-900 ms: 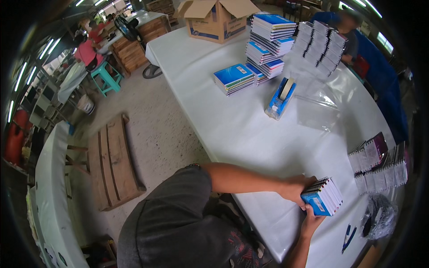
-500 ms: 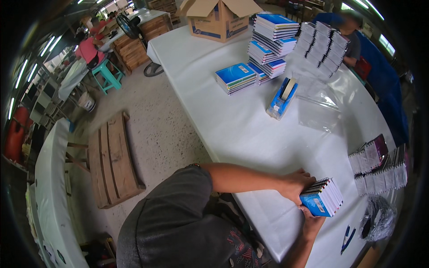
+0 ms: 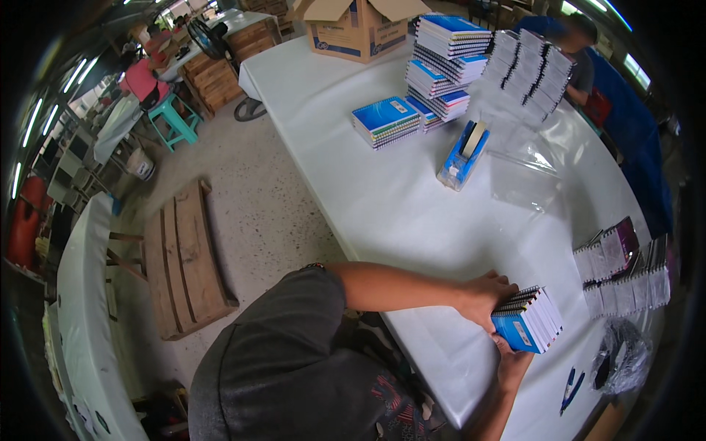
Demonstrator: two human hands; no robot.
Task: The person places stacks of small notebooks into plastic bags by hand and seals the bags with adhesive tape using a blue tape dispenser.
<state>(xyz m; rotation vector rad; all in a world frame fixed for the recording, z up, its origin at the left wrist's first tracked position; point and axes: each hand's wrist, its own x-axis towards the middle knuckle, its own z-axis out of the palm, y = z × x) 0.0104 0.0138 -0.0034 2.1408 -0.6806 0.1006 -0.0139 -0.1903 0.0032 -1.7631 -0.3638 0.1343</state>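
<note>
So the person has a small stack of spiral notebooks (image 3: 528,320) squeezed between both hands, sitting right at the near edge of the white bench (image 3: 382,213). The stack looks like a handful of thin books with blue covers, white page edges showing on the side facing the right end of the bench, and the black wire spirals all lined up along the top edge. It's lying tilted, long axis running roughly from the near edge up toward the bench's right end, spirals pointing away toward the far side.

Left hand (image 3: 485,297) is clamped over the spiral end, fingers curled onto the stack. Right hand (image 3: 512,364) comes up from below and presses against the blue bottom corner, but the stack covers most of its fingers, so how far they wrap around is hard to say.

The cover's white label is too small to make out. The fisheye bends everything near the rim. The wrapped notebook bundles (image 3: 625,275) at the bench's right edge blur together, and the dark crumpled bag (image 3: 624,359) near them is just a smudge.
</note>
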